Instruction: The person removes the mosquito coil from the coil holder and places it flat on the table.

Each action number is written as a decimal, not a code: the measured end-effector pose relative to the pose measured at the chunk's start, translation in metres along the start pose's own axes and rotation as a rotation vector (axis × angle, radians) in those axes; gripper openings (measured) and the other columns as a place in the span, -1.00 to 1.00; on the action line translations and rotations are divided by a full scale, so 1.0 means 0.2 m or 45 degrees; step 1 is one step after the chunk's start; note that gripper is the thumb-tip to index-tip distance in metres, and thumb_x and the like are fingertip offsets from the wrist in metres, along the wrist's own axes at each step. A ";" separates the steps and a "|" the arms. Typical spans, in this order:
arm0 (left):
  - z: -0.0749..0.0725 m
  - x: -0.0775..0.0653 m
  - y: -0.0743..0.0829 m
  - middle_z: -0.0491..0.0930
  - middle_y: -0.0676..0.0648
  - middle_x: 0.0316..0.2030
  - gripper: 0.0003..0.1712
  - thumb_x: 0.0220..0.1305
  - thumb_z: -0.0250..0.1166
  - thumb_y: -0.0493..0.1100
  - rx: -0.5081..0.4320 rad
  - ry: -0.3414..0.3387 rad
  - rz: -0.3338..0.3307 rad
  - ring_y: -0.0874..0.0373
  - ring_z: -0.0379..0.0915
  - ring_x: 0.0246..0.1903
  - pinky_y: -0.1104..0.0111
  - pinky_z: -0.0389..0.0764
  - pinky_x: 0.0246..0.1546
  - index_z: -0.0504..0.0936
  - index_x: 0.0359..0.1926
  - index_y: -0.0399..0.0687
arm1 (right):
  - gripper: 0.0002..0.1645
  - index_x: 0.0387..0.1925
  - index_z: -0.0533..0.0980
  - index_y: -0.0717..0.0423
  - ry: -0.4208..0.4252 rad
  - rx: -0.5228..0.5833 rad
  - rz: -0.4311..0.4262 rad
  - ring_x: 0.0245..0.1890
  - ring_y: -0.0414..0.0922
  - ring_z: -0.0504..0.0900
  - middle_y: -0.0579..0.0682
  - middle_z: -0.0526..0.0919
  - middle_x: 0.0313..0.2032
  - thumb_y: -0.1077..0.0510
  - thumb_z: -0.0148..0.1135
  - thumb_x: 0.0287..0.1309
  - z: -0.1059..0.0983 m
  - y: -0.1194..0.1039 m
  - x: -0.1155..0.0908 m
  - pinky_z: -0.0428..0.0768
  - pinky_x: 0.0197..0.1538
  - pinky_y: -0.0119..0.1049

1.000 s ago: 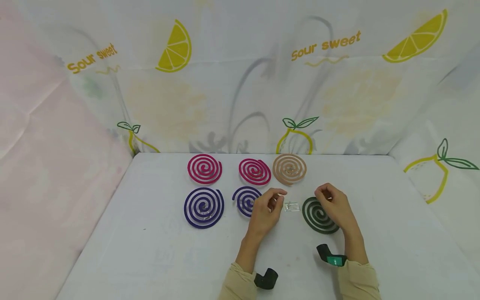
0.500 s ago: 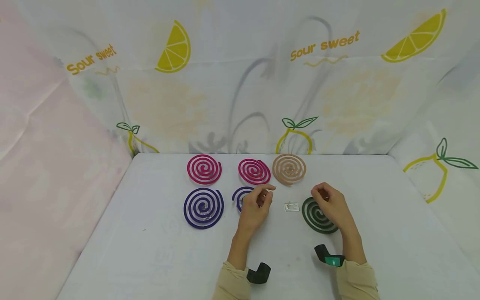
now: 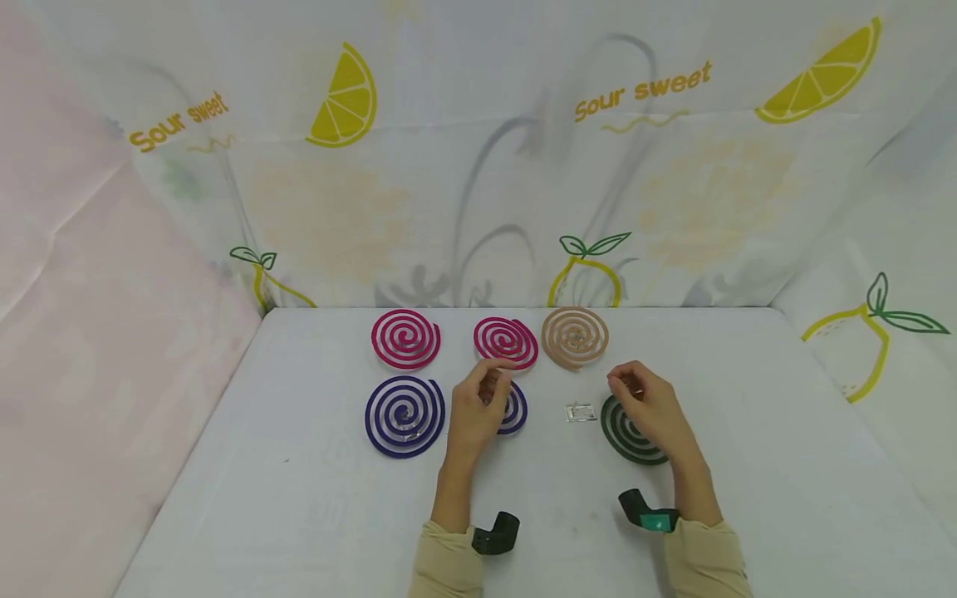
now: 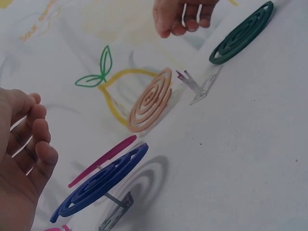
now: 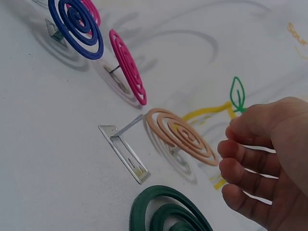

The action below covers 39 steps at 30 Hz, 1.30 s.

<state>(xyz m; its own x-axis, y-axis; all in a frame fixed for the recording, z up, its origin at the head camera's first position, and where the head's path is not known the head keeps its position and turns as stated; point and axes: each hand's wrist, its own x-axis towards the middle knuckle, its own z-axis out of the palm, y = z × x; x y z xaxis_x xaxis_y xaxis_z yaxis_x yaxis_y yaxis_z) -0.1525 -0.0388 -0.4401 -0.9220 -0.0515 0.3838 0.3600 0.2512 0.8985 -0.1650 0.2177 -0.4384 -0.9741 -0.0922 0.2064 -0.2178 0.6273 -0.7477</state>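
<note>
My left hand (image 3: pixel 474 407) hovers over a dark blue mosquito coil (image 3: pixel 512 409), hiding its left part; the fingers are loosely bent and hold nothing. Above the green mosquito coil (image 3: pixel 616 428) is my right hand (image 3: pixel 649 409), its fingers also bent and bare in the right wrist view. Between the hands a small metal coil stand (image 3: pixel 581 413) lies on the table, its prong raised and bare in the right wrist view. In the left wrist view, the blue coil (image 4: pixel 103 180) sits tilted on its own metal stand (image 4: pixel 118 211), apart from the left fingers.
Another blue coil (image 3: pixel 404 414) stands further left. Behind it is a pink coil (image 3: pixel 405 338). A second pink coil (image 3: pixel 506 340) and a tan coil (image 3: pixel 575 336) stand near the back edge of the white table (image 3: pixel 299 515). A printed cloth (image 3: pixel 449 191) hangs behind.
My left hand has moved left, from beside the metal stand to over the blue coil. My right hand has shifted slightly left. The coils and the bare stand stay put.
</note>
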 end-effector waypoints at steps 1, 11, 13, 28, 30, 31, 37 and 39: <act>-0.01 0.00 0.00 0.56 -0.09 -0.48 -0.83 0.30 0.17 -0.28 0.003 0.003 -0.004 0.30 0.36 -0.54 0.56 0.38 -0.53 0.62 -0.13 -0.14 | -0.80 -0.17 0.52 0.18 -0.004 0.001 -0.007 -0.34 -0.37 0.51 0.07 0.65 -0.29 0.13 0.13 0.27 0.00 0.00 0.00 0.50 -0.24 -0.53; -0.08 0.01 -0.07 0.58 -0.06 -0.42 -0.81 0.34 0.15 -0.16 0.066 0.020 -0.025 0.24 0.41 -0.47 0.53 0.45 -0.47 0.61 -0.08 -0.02 | -0.82 -0.15 0.51 0.17 -0.057 0.010 -0.047 -0.36 -0.31 0.52 0.06 0.64 -0.31 0.16 0.11 0.28 0.06 -0.03 0.00 0.51 -0.25 -0.47; -0.09 0.01 -0.08 0.58 -0.03 -0.43 -0.82 0.33 0.16 -0.18 0.092 0.033 -0.038 0.26 0.41 -0.48 0.54 0.45 -0.47 0.61 -0.09 -0.03 | -0.82 -0.15 0.51 0.17 -0.075 0.015 -0.042 -0.38 -0.30 0.52 0.06 0.64 -0.33 0.16 0.11 0.28 0.07 -0.04 0.00 0.50 -0.27 -0.46; -0.17 0.02 -0.11 0.58 -0.03 -0.33 -0.80 0.27 0.17 -0.27 0.121 0.115 -0.185 0.21 0.47 -0.39 0.52 0.50 -0.39 0.64 -0.13 -0.01 | -0.81 -0.13 0.50 0.20 -0.130 0.076 -0.102 -0.31 -0.26 0.54 0.04 0.64 -0.32 0.21 0.12 0.26 0.17 -0.07 0.01 0.55 -0.24 -0.44; -0.18 0.02 -0.11 0.57 -0.03 -0.32 -0.81 0.26 0.18 -0.27 0.131 0.132 -0.191 0.20 0.48 -0.37 0.51 0.50 -0.38 0.64 -0.14 -0.01 | -0.80 -0.12 0.50 0.21 -0.140 0.082 -0.111 -0.30 -0.23 0.55 0.04 0.64 -0.31 0.20 0.12 0.27 0.18 -0.07 0.01 0.55 -0.23 -0.43; -0.18 0.02 -0.11 0.57 -0.03 -0.32 -0.81 0.25 0.18 -0.28 0.139 0.141 -0.191 0.21 0.48 -0.36 0.51 0.50 -0.38 0.64 -0.15 -0.01 | -0.80 -0.12 0.50 0.21 -0.143 0.084 -0.119 -0.30 -0.21 0.55 0.04 0.64 -0.31 0.20 0.12 0.27 0.19 -0.08 0.02 0.55 -0.23 -0.42; -0.18 0.02 -0.12 0.55 -0.02 -0.34 -0.81 0.24 0.18 -0.29 0.206 0.169 -0.180 0.22 0.47 -0.35 0.49 0.50 -0.39 0.65 -0.17 0.00 | -0.79 -0.10 0.49 0.18 -0.171 0.068 -0.141 -0.30 -0.20 0.56 -0.02 0.64 -0.32 0.20 0.14 0.25 0.21 -0.09 0.02 0.56 -0.20 -0.40; -0.19 0.02 -0.12 0.55 -0.04 -0.34 -0.81 0.23 0.18 -0.31 0.222 0.176 -0.173 0.20 0.47 -0.35 0.50 0.49 -0.39 0.65 -0.18 -0.02 | -0.78 -0.09 0.49 0.18 -0.182 0.062 -0.150 -0.31 -0.21 0.55 -0.03 0.63 -0.34 0.21 0.14 0.24 0.22 -0.10 0.02 0.57 -0.21 -0.41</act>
<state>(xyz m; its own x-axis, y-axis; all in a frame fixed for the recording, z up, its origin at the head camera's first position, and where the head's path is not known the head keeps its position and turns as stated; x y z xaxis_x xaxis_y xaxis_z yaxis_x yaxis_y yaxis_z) -0.1591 -0.0811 -0.4520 -0.9276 -0.2250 0.2982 0.1928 0.3955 0.8980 -0.1673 0.1719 -0.4505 -0.9396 -0.2742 0.2049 -0.3302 0.5680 -0.7539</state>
